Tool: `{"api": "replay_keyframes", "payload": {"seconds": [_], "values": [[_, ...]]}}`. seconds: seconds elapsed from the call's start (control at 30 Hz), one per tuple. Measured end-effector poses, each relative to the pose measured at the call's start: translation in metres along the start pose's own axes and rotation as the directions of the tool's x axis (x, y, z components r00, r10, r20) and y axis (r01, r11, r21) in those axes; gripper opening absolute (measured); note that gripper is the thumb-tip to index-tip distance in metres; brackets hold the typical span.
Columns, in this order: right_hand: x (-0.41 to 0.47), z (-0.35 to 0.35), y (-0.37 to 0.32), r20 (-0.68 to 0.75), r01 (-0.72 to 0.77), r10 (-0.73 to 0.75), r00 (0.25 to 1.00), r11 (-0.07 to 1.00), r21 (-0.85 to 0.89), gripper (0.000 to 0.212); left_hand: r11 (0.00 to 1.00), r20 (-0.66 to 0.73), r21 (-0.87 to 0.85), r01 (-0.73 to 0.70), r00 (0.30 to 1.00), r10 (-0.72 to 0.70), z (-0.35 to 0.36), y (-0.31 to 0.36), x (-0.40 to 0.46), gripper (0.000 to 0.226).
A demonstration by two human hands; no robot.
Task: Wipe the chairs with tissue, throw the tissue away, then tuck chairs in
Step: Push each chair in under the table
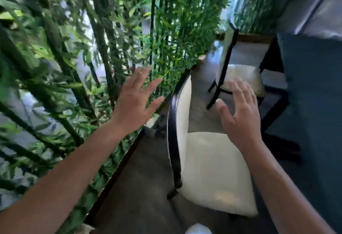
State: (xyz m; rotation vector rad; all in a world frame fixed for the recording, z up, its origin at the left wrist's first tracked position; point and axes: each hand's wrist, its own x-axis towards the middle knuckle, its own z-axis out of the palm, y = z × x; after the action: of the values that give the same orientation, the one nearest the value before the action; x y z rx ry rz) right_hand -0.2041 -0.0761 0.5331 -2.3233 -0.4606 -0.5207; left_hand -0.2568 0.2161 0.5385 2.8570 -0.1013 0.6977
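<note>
2 chairs beside the dark table (312, 93), both with black frames and cream cushions. Nearer chair (209, 174) side-on to the table, its tall cream back toward the bamboo screen (83, 52). Farther chair (238, 74) partly under the table. Left hand (135, 102) and right hand (240, 117) above the nearer chair, fingers spread wide, holding nothing. Picture blurred.

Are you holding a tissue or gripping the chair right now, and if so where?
Nothing is held. The left hand is open with fingers spread in front of the bamboo plants; the right hand is open above the near chair, gripping nothing. No tissue visible.
</note>
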Motion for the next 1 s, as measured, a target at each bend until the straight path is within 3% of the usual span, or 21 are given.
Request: {"api": "replay_keyframes", "payload": {"seconds": [0.13,0.23,0.47,0.67,0.73,0.77,0.83,0.87,0.93,0.97,1.0], "values": [[0.01,0.007,-0.007,-0.109,-0.083,0.076,0.991,0.995,-0.058,0.061,0.979,-0.047,-0.086,-0.186,0.982,0.182,0.03,-0.02,0.048,0.057],[0.026,0.015,0.004,-0.155,-0.132,0.113,0.981,0.984,-0.117,0.059,0.959,-0.075,-0.141,-0.247,0.968,0.238,0.057,-0.027,0.091,0.054],[0.052,0.05,0.032,-0.144,-0.27,0.251,0.957,0.953,-0.135,0.063,0.94,-0.055,-0.195,-0.281,0.96,0.275,0.108,-0.051,0.129,0.055],[0.048,0.066,0.04,-0.221,-0.427,0.387,0.895,0.887,-0.177,0.062,0.881,-0.026,-0.282,-0.379,0.921,0.388,0.147,-0.063,0.152,0.055],[0.045,0.078,0.037,-0.292,-0.55,0.492,0.82,0.818,-0.168,0.061,0.81,-0.017,-0.364,-0.46,0.872,0.488,0.171,-0.056,0.174,0.052],[0.048,0.08,0.034,-0.288,-0.535,0.478,0.83,0.827,-0.17,0.061,0.811,-0.044,-0.35,-0.47,0.873,0.486,0.17,-0.052,0.176,0.051],[0.041,0.094,0.026,-0.382,-0.64,0.55,0.742,0.75,-0.164,0.06,0.726,-0.029,-0.454,-0.517,0.823,0.567,0.197,-0.045,0.195,0.048],[0.041,0.093,0.024,-0.371,-0.63,0.542,0.754,0.757,-0.174,0.06,0.725,-0.041,-0.452,-0.519,0.824,0.565,0.198,-0.043,0.195,0.048],[0.027,0.113,0.01,-0.459,-0.753,0.623,0.634,0.634,-0.179,0.06,0.62,0.001,-0.519,-0.588,0.725,0.689,0.217,-0.043,0.207,0.048],[0.022,0.116,0.008,-0.443,-0.76,0.635,0.633,0.619,-0.2,0.062,0.629,0.007,-0.492,-0.602,0.72,0.694,0.218,-0.046,0.205,0.049],[0.016,0.129,-0.002,-0.465,-0.808,0.67,0.579,0.547,-0.219,0.064,0.595,0.014,-0.51,-0.621,0.686,0.728,0.225,-0.052,0.21,0.049]]}}
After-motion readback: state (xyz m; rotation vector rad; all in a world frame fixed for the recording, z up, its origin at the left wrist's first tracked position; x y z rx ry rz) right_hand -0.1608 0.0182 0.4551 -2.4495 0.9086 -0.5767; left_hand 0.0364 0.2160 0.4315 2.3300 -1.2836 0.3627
